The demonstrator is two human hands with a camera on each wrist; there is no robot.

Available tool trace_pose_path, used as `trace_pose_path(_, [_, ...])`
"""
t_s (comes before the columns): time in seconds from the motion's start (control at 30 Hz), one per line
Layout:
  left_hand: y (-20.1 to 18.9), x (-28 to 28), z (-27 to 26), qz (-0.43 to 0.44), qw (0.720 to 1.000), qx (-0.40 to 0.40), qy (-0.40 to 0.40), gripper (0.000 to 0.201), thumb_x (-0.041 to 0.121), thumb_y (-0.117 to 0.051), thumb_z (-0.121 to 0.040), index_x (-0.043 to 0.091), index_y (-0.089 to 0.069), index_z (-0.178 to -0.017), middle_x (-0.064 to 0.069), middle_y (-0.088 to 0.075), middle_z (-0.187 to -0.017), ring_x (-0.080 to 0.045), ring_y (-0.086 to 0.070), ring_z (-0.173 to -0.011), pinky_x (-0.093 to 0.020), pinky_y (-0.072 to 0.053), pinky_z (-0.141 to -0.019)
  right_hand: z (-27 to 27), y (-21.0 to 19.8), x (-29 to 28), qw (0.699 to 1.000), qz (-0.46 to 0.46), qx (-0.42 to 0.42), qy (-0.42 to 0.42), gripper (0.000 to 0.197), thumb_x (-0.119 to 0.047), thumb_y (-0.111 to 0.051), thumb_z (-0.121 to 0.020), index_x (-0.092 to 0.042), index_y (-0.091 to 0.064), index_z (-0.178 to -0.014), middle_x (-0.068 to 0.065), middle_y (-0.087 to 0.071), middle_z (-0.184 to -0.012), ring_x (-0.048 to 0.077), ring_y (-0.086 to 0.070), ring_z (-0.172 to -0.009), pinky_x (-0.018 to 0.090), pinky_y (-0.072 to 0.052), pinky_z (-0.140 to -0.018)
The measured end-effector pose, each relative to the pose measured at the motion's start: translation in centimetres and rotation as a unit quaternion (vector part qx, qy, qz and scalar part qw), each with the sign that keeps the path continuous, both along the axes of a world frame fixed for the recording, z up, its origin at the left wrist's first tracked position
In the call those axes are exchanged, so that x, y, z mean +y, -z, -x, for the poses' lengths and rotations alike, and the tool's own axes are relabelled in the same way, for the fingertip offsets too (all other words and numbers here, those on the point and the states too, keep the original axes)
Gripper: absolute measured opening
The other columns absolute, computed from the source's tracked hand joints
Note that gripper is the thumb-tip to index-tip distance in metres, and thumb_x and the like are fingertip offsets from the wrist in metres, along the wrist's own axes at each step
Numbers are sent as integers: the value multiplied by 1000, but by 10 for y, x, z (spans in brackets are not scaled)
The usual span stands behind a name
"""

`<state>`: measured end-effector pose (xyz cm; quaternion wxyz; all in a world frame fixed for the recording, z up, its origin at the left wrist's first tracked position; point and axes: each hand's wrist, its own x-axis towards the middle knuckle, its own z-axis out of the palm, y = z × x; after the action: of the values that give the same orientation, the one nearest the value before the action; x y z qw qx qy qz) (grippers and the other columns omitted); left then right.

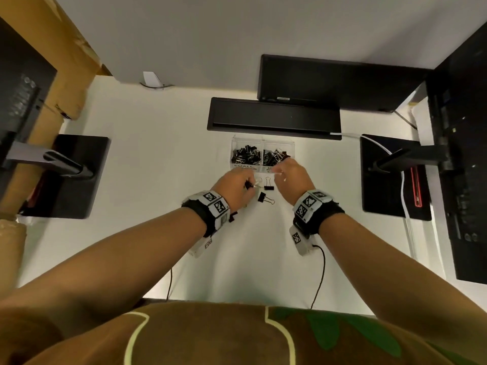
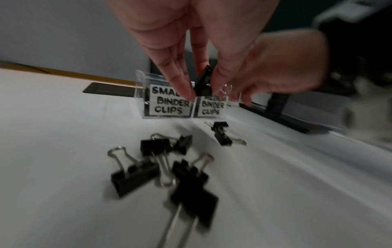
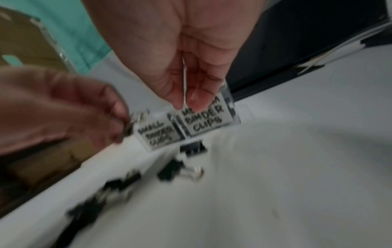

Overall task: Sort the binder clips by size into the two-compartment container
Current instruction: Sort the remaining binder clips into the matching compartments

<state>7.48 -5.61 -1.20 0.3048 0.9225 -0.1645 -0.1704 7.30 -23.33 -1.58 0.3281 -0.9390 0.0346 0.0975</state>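
Both hands work near the two-compartment container (image 1: 263, 168): left hand (image 1: 238, 187) pinches a binder clip (image 2: 204, 82) for dropping in, while right hand (image 1: 290, 177) hovers empty, fingers loosely extended.

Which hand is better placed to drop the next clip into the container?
Left. The left hand already pinches a black clip just short of the container. The right hand hovers at the medium compartment, apparently empty.

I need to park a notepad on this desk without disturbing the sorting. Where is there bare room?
Free: the white desk between the left monitor base and the container, and the near strip between the forearms. Crowded: before the container, where loose binder clips lie under both hands.
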Motion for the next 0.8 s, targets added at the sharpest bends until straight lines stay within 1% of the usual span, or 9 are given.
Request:
trace_pose_path(0.07, [-5, 1, -13, 18, 999, -3, -38, 6, 16, -61, -85, 17, -57, -90, -1, -57, -94, -19, -58, -83, -27, -50, -75, 16, 15, 4, 997, 27, 39, -65, 32, -7, -48, -92, -13, -59, -121, 6, -51, -127, 22, -50, -115, 26, -40, -97])
trace_pose_path(0.13, [-9, -1, -27, 22, 998, -9, -55, 9, 13, -62, -84, 14, -60, -93, -4, -60, -95, -18, -59, -83, -29, -52, -77, 29, 27, 6, 987, 67, 73, -128, 41, -12, -51, -91, -19, -52, -131, 4, -40, -140, 25, -36, -125, 33, -35, -105])
trace_pose_path(0.23, [-15, -13, -46, 31, 997, -30, -61, 12, 10, -63, -83, 11, -63, -95, -5, -62, -96, -16, -58, -81, -25, -49, -76, 39, 36, 8, 982, 90, 80, -147, 43, -18, -55, -89, -20, -50, -132, 6, -33, -145, 29, -31, -125, 36, -35, -107])
trace_pose_path(0.3, [-17, -27, -55, 30, 998, -35, -53, 12, 10, -64, -84, 11, -63, -95, -4, -61, -94, -15, -56, -79, -26, -49, -76, 42, 37, 8, 986, 74, 78, -127, 38, -18, -57, -90, -14, -54, -128, 8, -37, -140, 29, -33, -122, 37, -37, -104])
trace_pose_path(0.37, [-16, -44, -61, 27, 998, -34, -37, 12, 10, -65, -84, 11, -63, -95, -6, -62, -96, -18, -57, -80, -31, -53, -79, 45, 38, 5, 989, 57, 78, -113, 35, -17, -58, -89, -9, -55, -123, 10, -41, -133, 28, -38, -117, 36, -39, -100])
trace_pose_path(0.53, [-14, -70, -68, -7, 999, -38, 5, 14, 10, -61, -87, 9, -62, -101, -10, -62, -103, -23, -60, -89, -32, -52, -81, 54, 41, -5, 994, 10, 71, -80, 22, -15, -57, -89, -7, -57, -110, 9, -48, -121, 25, -48, -106, 31, -41, -89])
trace_pose_path(0.6, [-12, -73, -69, -30, 999, -33, 19, 18, 10, -58, -89, 8, -62, -107, -12, -61, -108, -25, -60, -97, -32, -50, -85, 56, 41, -8, 996, -8, 65, -68, 14, -12, -55, -90, -5, -57, -103, 9, -51, -113, 24, -52, -95, 28, -41, -80])
trace_pose_path(0.67, [-9, -72, -67, -58, 997, -23, 47, 24, 9, -54, -91, 8, -60, -114, -13, -58, -116, -27, -57, -106, -33, -48, -91, 57, 39, -10, 996, -29, 62, -58, 10, -8, -53, -91, -3, -57, -98, 10, -54, -106, 21, -51, -85, 28, -40, -76])
trace_pose_path(0.8, [-5, -65, -53, -75, 991, -40, 105, 32, 7, -48, -92, 7, -60, -122, -12, -52, -130, -28, -46, -123, -34, -38, -106, 52, 26, -13, 996, -81, 36, 9, 8, -11, -56, -90, -8, -60, -96, 7, -62, -100, 15, -53, -77, 22, -41, -72])
